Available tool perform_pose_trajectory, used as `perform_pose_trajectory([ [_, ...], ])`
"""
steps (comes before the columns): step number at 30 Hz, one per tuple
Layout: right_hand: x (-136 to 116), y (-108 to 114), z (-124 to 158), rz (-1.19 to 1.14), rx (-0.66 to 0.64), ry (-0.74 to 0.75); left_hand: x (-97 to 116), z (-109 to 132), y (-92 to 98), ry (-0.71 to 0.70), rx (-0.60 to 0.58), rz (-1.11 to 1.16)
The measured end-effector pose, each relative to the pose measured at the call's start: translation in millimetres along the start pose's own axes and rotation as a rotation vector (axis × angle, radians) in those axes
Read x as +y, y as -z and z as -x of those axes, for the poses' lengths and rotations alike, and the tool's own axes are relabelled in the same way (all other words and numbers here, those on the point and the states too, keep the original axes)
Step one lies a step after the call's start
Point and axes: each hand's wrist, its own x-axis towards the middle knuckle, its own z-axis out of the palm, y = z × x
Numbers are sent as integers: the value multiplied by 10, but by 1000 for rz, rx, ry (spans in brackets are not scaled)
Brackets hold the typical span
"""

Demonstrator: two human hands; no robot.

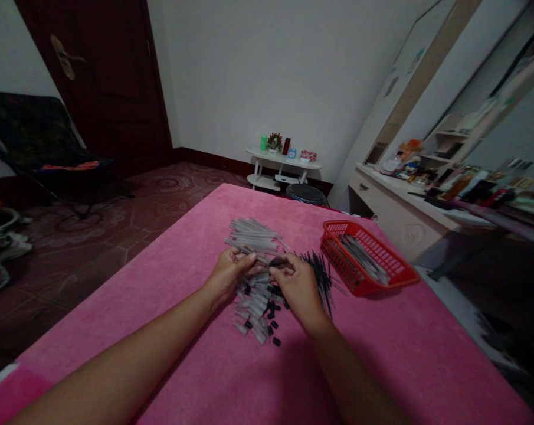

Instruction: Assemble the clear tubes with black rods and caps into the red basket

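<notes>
Both my hands meet over a heap of small parts on a pink cloth-covered table (169, 307). My left hand (229, 273) is closed around a clear pen barrel (256, 257). My right hand (298, 284) is closed in a pinch on a dark slim piece at the barrel's end. Under my hands lie clear pen caps and small black plugs (260, 310). A stack of clear barrels (253, 233) lies just beyond my hands. Thin black refills (320, 271) are spread to the right of my right hand.
A red plastic basket (373, 280) holding several finished pens sits at the right of the table. A white dresser (395, 206) with bottles stands beyond it. A low white shelf (284, 162), a dark door (98, 77) and a folding chair (41, 147) are behind.
</notes>
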Motion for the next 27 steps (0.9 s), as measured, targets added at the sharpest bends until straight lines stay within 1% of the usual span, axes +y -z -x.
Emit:
perform_pose_trajectory([
  [4, 25, 6, -6, 82, 28, 54, -19, -1, 5, -10, -14, -5],
  [8, -10, 20, 3, 216, 40, 116, -29, -1, 5, -19, -5, -13],
  [11, -34, 25, 13, 269, 41, 140, -29, 7, -3, -24, -1, -21],
  [15, -11, 14, 10, 258, 67, 113, -21, 16, -17, -17, -22, -33],
  [20, -21, -1, 16, 128, 56, 2, -22, 24, -22, -34, -31, -35],
  [22, -42, 7, 27, 152, 35, 10, -26, 27, -23, -45, -33, -34],
  [25, -52, 28, 36, 248, -7, 54, -36, 24, -21, -44, -35, -36],
  [27, -41, 38, 29, 248, -3, 60, -43, 18, -16, -48, -36, -23],
])
